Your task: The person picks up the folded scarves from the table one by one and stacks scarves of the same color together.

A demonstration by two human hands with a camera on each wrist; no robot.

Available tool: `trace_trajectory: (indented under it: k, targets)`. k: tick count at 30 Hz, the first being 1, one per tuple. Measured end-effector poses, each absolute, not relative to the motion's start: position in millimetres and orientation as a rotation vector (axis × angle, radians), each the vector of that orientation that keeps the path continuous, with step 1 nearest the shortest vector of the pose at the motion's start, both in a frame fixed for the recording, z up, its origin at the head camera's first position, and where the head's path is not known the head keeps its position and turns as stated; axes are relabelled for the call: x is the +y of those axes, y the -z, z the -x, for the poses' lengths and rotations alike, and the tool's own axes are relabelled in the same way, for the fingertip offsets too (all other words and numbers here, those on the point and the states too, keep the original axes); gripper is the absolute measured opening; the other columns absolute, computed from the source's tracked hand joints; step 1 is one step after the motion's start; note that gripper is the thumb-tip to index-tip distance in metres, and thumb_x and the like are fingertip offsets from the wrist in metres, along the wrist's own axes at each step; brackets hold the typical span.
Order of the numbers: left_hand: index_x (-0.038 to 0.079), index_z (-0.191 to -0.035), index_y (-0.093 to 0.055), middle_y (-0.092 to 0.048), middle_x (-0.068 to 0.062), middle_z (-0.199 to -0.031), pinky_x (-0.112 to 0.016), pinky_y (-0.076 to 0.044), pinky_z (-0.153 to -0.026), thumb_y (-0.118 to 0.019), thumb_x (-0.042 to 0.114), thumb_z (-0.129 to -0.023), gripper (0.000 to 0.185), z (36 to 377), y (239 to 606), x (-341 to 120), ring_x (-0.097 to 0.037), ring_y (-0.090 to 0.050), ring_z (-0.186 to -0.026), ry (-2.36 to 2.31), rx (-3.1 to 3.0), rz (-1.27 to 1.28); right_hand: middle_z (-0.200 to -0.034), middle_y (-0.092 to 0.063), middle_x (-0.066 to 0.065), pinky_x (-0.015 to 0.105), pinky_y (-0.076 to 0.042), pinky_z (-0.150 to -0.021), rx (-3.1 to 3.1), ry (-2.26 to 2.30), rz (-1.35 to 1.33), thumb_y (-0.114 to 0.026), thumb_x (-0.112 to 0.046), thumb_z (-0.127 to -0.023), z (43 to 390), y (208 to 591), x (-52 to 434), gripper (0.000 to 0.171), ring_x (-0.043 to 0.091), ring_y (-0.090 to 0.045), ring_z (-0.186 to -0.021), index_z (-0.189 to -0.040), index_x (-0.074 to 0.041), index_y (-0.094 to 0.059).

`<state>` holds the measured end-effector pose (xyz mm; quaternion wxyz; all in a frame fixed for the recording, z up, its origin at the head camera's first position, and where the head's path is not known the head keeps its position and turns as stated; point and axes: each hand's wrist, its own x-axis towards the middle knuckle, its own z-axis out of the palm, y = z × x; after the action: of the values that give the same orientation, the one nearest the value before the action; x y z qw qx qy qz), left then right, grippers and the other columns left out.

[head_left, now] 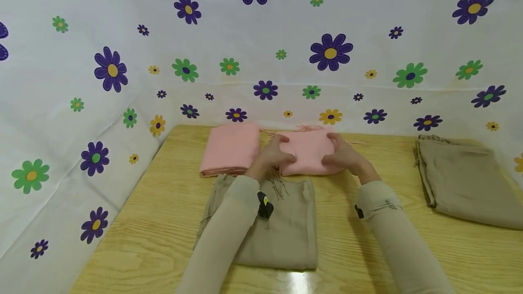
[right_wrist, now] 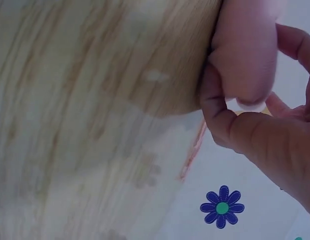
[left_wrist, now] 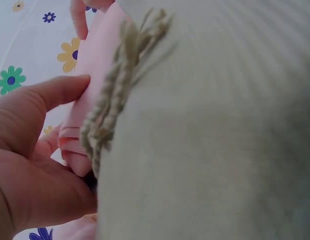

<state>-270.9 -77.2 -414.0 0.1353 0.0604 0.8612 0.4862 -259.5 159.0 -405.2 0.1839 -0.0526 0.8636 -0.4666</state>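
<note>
A folded pink fringed scarf (head_left: 307,151) lies near the back of the wooden table, between my two hands. My left hand (head_left: 269,154) grips its left side, thumb toward the front and fingers toward the back. In the left wrist view the left thumb (left_wrist: 64,91) presses the pink cloth while the other fingers go under its folded layers. At the opposite side my right hand (head_left: 348,156) holds the scarf's right edge. The right wrist view has the right thumb and fingers bent around the rounded pink fold (right_wrist: 245,55). Some fringe shows behind the scarf.
Another folded pink scarf (head_left: 233,146) sits just left of my left hand. Beneath my left forearm is a folded tan fringed scarf (head_left: 286,235). A second tan scarf (head_left: 466,185) lies at the right. Behind the table (head_left: 143,221) hangs a flower-patterned white sheet (head_left: 286,22).
</note>
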Motion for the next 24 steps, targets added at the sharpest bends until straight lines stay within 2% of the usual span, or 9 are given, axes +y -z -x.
trace_trajectory:
  k: [6, 10, 13, 19, 24]
  targets:
    - [0.01, -0.144, -0.041, -0.038, -0.02, -0.151, -0.043, -0.032, -0.113, -0.074, 0.011, -0.083, 0.07, 272.3, 414.1, -76.1, -0.031, -0.039, -0.134, -1.502, 2.38, -0.145, -0.163, -0.003, 0.025, 0.052, -0.017, -0.119, 2.275, 1.46, 0.088, -0.07, -0.011, -0.087, 258.7, 405.2, 166.0, 0.098, 0.04, -0.018, -0.145, -0.16, -0.011, -0.004]
    - [0.012, -0.144, -0.041, -0.035, -0.016, -0.152, -0.04, -0.033, -0.113, -0.073, 0.004, -0.084, 0.069, 272.8, 415.1, -77.9, -0.029, -0.038, -0.133, -1.661, 2.212, -0.069, -0.163, -0.002, 0.022, 0.049, -0.02, -0.119, 2.153, 1.57, 0.088, -0.071, -0.012, -0.087, 260.0, 404.2, 164.2, 0.102, 0.037, -0.02, -0.145, -0.16, -0.014, 0.002]
    - [0.014, -0.144, -0.04, -0.034, -0.014, -0.152, -0.039, -0.037, -0.109, -0.074, 0.0, -0.083, 0.071, 272.1, 416.0, -82.8, -0.028, -0.039, -0.131, -1.748, 2.082, 0.0, -0.163, -0.004, 0.02, 0.048, -0.022, -0.119, 2.098, 1.583, 0.107, -0.071, -0.016, -0.088, 261.9, 404.5, 160.7, 0.102, 0.036, -0.02, -0.146, -0.16, -0.017, 0.002]
    - [0.02, -0.149, -0.036, -0.03, -0.013, -0.152, -0.037, -0.048, -0.097, -0.075, 0.008, -0.087, 0.074, 273.8, 417.3, -83.3, -0.028, -0.045, -0.125, -1.762, 1.92, 0.009, -0.163, -0.007, 0.017, 0.048, -0.026, -0.117, 2.038, 1.561, 0.095, -0.069, -0.023, -0.091, 261.4, 407.3, 161.5, 0.095, 0.035, -0.022, -0.143, -0.16, -0.025, -0.003]
    - [0.02, -0.153, -0.033, -0.027, -0.013, -0.157, -0.039, -0.042, -0.106, -0.074, 0.009, -0.088, 0.077, 272.0, 417.7, -77.4, -0.027, -0.039, -0.135, -1.672, 1.969, -0.053, -0.162, -0.009, 0.018, 0.049, -0.025, -0.117, 2.045, 1.587, 0.123, -0.069, -0.017, -0.09, 258.7, 411.3, 166.2, 0.092, 0.036, -0.022, -0.144, -0.16, -0.023, -0.008]
